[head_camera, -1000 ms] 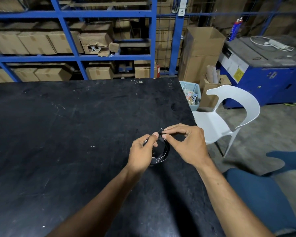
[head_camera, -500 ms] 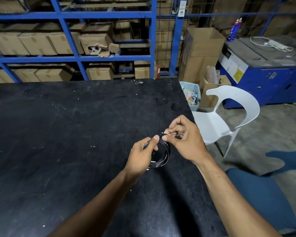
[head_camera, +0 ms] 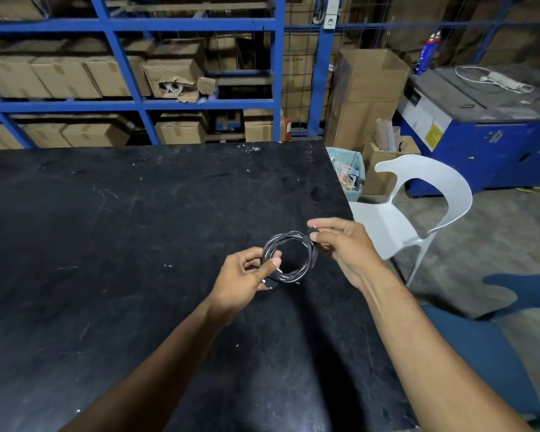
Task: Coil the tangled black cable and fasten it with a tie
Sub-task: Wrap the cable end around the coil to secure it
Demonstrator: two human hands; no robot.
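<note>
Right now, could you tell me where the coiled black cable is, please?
In the head view, the coiled cable is held just above the black table near its right edge, between the left hand and right hand.

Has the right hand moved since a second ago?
Yes. The right hand has shifted toward the right edge of the black table, nearer the white chair, pinching the cable coil.

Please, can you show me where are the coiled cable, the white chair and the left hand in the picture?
coiled cable (head_camera: 310, 262): head view, on the right side of the loop.
white chair (head_camera: 384, 219): head view, on the seat.
left hand (head_camera: 240, 280): head view, on the back of the hand.
</note>
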